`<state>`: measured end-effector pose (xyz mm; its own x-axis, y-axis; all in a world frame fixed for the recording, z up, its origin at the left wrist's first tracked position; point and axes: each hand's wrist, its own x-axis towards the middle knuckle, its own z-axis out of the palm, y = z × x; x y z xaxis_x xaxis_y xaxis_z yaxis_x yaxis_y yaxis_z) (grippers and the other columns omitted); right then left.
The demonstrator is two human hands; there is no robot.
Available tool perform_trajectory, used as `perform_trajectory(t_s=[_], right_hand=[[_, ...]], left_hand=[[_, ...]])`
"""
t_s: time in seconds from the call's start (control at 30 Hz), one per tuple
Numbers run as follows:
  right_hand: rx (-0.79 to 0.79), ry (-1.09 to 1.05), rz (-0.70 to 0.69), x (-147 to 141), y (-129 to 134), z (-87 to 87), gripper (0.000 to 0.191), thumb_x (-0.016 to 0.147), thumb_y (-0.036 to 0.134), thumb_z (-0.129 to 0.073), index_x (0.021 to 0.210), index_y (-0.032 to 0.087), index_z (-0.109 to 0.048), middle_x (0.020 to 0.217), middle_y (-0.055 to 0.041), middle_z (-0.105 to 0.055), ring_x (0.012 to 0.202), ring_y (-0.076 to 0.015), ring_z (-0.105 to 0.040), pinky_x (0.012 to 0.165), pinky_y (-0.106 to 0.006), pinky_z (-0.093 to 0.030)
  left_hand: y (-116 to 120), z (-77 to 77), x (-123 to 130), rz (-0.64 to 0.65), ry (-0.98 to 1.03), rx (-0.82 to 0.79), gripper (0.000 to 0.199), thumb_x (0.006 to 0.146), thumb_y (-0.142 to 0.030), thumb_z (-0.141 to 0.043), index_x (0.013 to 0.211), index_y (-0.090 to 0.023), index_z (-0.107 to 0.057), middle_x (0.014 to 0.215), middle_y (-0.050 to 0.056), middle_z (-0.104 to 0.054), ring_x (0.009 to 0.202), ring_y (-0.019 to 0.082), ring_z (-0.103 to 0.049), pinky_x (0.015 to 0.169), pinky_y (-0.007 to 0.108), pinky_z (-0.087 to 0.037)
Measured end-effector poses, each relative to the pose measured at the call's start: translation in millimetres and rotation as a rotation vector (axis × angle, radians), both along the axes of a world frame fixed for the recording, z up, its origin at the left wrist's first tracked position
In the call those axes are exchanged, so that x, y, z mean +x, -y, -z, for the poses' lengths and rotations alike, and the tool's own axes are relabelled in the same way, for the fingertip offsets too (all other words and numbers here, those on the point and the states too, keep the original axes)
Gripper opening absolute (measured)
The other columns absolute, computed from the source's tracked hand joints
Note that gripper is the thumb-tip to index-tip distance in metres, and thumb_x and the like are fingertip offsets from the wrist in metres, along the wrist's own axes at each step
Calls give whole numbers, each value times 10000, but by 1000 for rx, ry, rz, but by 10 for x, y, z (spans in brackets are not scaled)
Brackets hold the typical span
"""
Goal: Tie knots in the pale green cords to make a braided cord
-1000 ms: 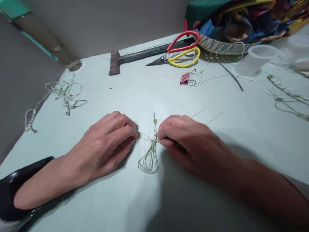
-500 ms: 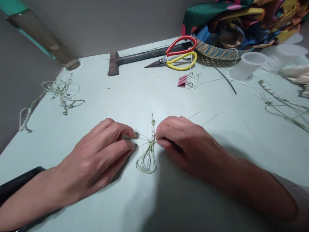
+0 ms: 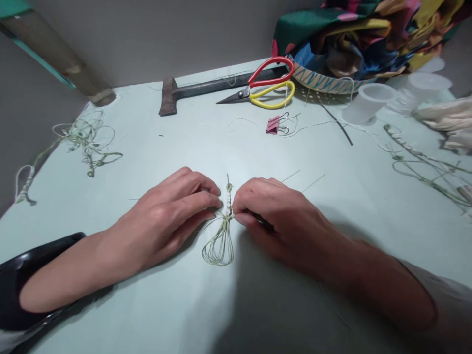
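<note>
A small knotted cord piece [image 3: 229,199] lies upright in the middle of the table, white knots along its stem and a tiny loop at the top. Below the knots fans out a bundle of looped green cords [image 3: 220,246]. My left hand [image 3: 177,219] is closed at the left of the stem, with thin strands running from the knot in among its fingertips. On the other side, my right hand [image 3: 280,216] pinches thumb and forefinger on the cord right at the lowest knot. Thin cord ends stick out behind the right hand.
A hammer [image 3: 206,87], red-and-yellow-handled scissors [image 3: 254,91] and a pink binder clip [image 3: 275,125] lie toward the back. Tangled cords [image 3: 86,137] are at left, knotted cords [image 3: 427,162] at right. A cloth-filled basket [image 3: 328,81] and white spools [image 3: 368,104] stand back right.
My left hand has moved right and inward along the strands, close to the knot. My right hand keeps its pinch. The whole view has shifted slightly.
</note>
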<state>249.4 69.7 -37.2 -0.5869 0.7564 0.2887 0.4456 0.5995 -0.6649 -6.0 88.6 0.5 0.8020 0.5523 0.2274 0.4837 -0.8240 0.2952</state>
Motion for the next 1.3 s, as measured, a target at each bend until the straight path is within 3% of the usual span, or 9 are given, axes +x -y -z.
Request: perform_trajectory(t_s=[0.23,0.4,0.6,0.73,0.87,1.1,1.3], right_hand=[[-16,-95,-1,10,-11,3,249,1062,103,-537,879,143,-700,920,-76,-756,863,-182,-652,848,-340,-487],[-1,-117,2,8,-13,11,232,987,41,-537,840,152,-679,889,-55,-750,839,-156,-629,833,-303,-476],[6,-102,-3,20,-4,13,224,979,44,-537,842,145,-683,882,-62,-748,823,-158,-625,825,-307,-475],[1,-90,-9,25,-6,12,222,971,29,-537,850,149,-678,894,-68,-747,833,-169,-629,820,-318,-477],[1,-82,-9,25,-16,17,223,977,20,-539,857,153,-672,903,-71,-747,842,-177,-621,814,-329,-475],[-5,-106,-17,32,-3,21,212,1016,54,-546,878,148,-675,921,-87,-753,885,-207,-648,820,-352,-495],[57,-13,4,15,16,-14,218,916,-5,-516,851,167,-632,1080,-135,-779,994,-258,-647,861,-405,-482]], left_hand=[[26,-2,60,36,-13,-15,129,1102,-86,-544,1120,-166,-644,1168,97,-728,1028,213,-658,879,318,-554],[84,-14,53,-86,-10,-140,160,1127,-131,-483,1099,-187,-631,1016,39,-718,858,153,-680,759,266,-551],[98,-71,122,-205,14,-258,179,1119,-227,-500,1007,-225,-640,821,-50,-675,652,108,-595,598,226,-468],[99,-144,200,-241,34,-401,183,1107,-284,-534,1022,-232,-687,803,-68,-700,646,98,-612,584,192,-483],[96,-101,217,-271,73,-482,195,1092,-295,-551,1007,-256,-723,798,-83,-713,656,96,-625,593,182,-492],[116,4,234,-236,76,-361,174,1100,-245,-589,1016,-239,-741,801,-90,-712,642,68,-594,593,160,-444],[146,44,216,-183,111,-280,138,1096,-177,-619,1061,-256,-726,846,-97,-693,678,61,-585,631,165,-427]])
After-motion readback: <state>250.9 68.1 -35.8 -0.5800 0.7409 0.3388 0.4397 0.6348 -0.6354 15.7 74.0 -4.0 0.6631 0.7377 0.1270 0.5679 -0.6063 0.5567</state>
